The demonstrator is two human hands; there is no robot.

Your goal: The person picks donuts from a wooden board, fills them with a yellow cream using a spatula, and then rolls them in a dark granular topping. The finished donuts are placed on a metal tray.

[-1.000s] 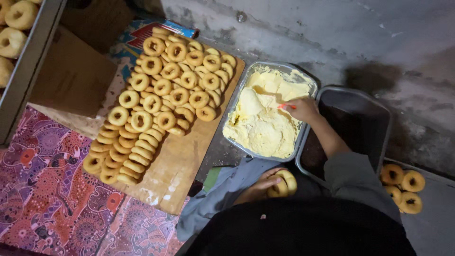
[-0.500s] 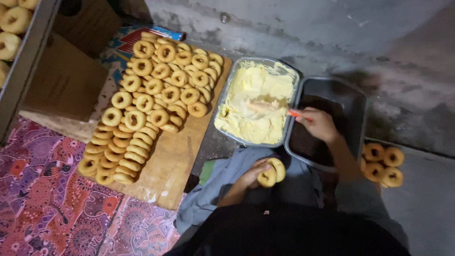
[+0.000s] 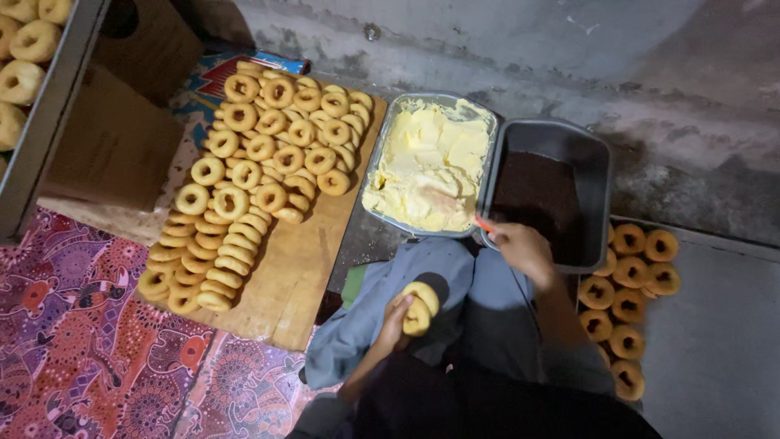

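The patterned floor cloth (image 3: 73, 349) spreads widest, far off to the left of both grips. On it lies the wooden board (image 3: 301, 276), stacked with rows of plain ring doughnuts (image 3: 252, 175), well left of the left hand's grip and apart from it. Ahead of that grip sits the metal tray of pale cream (image 3: 431, 167), and touching its right side the dark grey tub (image 3: 561, 191) of dark sprinkles. A grey cloth (image 3: 431, 284) over the lap lies directly under both hands. To the right of the right hand, finished doughnuts (image 3: 630, 280) are laid on the grey floor.

The left hand (image 3: 394, 321) has its grip closed around a ring doughnut (image 3: 420, 307), held over the lap, near the body. The right hand (image 3: 524, 248) grips a thin tool with a red handle (image 3: 485, 225), its tip reaching into the cream; the blade seems blurred, so its shape is hard to tell. The tub's near rim stands just beside this grip.
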